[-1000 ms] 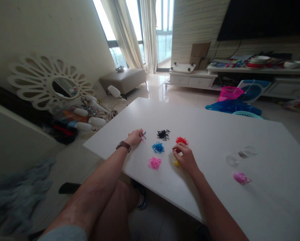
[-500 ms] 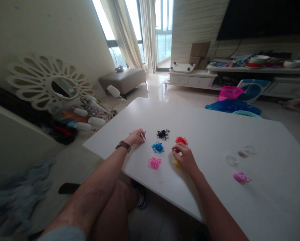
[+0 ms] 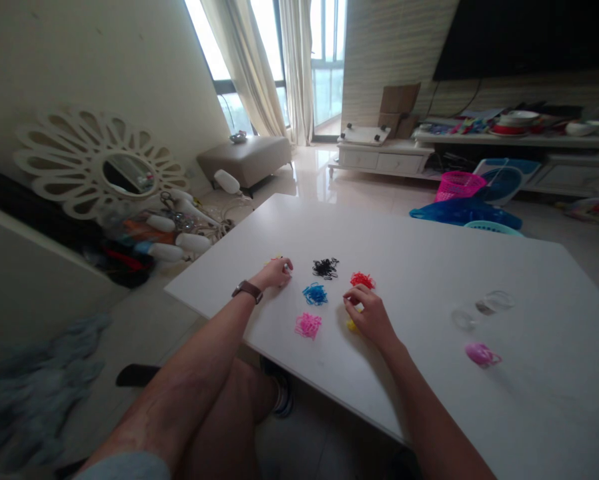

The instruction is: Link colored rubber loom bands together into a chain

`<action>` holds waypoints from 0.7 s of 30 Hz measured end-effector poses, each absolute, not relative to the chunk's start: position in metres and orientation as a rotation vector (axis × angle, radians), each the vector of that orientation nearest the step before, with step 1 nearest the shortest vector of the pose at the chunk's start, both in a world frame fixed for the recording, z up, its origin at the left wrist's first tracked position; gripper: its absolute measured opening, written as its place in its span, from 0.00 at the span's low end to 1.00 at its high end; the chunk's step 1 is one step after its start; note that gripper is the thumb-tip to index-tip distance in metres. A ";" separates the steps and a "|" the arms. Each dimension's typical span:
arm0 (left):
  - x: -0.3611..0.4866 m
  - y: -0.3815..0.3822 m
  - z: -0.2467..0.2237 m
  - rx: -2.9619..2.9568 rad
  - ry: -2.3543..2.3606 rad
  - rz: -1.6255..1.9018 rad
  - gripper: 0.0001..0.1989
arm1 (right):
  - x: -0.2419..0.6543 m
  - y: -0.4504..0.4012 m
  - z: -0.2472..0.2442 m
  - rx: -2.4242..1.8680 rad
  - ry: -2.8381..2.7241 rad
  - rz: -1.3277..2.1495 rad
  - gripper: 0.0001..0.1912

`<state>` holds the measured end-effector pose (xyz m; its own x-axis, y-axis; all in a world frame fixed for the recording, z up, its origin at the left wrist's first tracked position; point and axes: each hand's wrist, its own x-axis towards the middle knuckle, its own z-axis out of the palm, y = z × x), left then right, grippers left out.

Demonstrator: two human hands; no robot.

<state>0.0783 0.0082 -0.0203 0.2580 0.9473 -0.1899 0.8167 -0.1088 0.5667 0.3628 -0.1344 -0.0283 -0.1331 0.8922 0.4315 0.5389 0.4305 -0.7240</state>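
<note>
My left hand (image 3: 276, 273), with a brown watch (image 3: 249, 290) on its wrist, rests low over the table with its fingers curled together. Any small thing between them is too small to make out. Partly behind it, a few mixed-colour bits (image 3: 274, 259) peek out. To its right lie piles of small rubber bands: black (image 3: 325, 268), blue (image 3: 315, 293) and pink (image 3: 308, 325). My right hand (image 3: 372, 313) has thumb and fingertips pinched, contents unclear. It partly covers yellow rubber bands (image 3: 352, 325); red ones (image 3: 363, 280) lie just beyond it.
On the right of the white table (image 3: 404, 253) lie a clear plastic jar (image 3: 495, 302) on its side and a pink object (image 3: 481, 354). Past the table's far edge are a blue bag (image 3: 464, 213) and a pink basket (image 3: 459, 185). A round mirror (image 3: 128, 175) stands left.
My left hand has shifted slightly to the right and its fingers have curled in. The dark bit at its fingertips no longer shows. My right hand stays in place.
</note>
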 end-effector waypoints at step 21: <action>0.081 -0.035 0.024 2.025 1.347 0.632 0.06 | 0.362 -0.138 -0.020 -1.296 -1.764 0.457 0.06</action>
